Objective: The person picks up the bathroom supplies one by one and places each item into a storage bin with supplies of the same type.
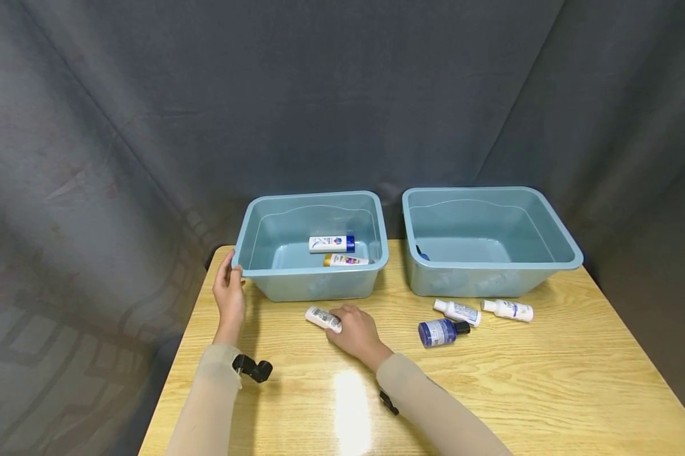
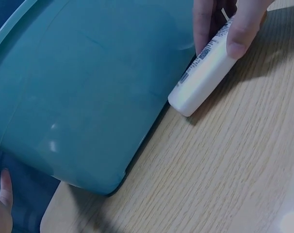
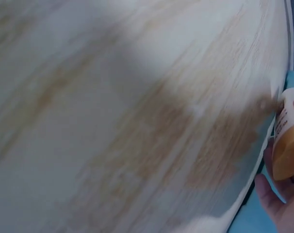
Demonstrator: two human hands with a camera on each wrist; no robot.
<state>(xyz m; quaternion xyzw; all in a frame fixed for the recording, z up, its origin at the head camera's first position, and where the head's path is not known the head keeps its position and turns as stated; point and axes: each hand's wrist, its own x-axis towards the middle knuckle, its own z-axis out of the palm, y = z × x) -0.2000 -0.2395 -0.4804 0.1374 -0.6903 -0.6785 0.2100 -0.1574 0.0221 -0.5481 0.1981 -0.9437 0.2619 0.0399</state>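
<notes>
My right hand [image 1: 355, 330] grips a white bottle [image 1: 323, 318] lying on the table in front of the left bin. Dark print runs along the bottle in the left wrist view, and its orange cap [image 3: 288, 153] shows in the right wrist view. At the front left corner of the left blue bin [image 1: 314, 271], my left hand [image 1: 230, 296] touches the outside by the rim, fingers fairly straight. That bin holds a white bottle with a blue cap [image 1: 328, 244] and a white tube with a gold cap [image 1: 347, 260].
To the right stands a second blue bin [image 1: 493, 265], with a dark blue item [image 1: 423, 255] partly hidden behind its front wall. Before it lie a blue bottle with a black cap [image 1: 437, 332] and two white bottles, one left [image 1: 459, 312] and one right [image 1: 513, 310]. A dark curtain [image 1: 331, 95] hangs behind.
</notes>
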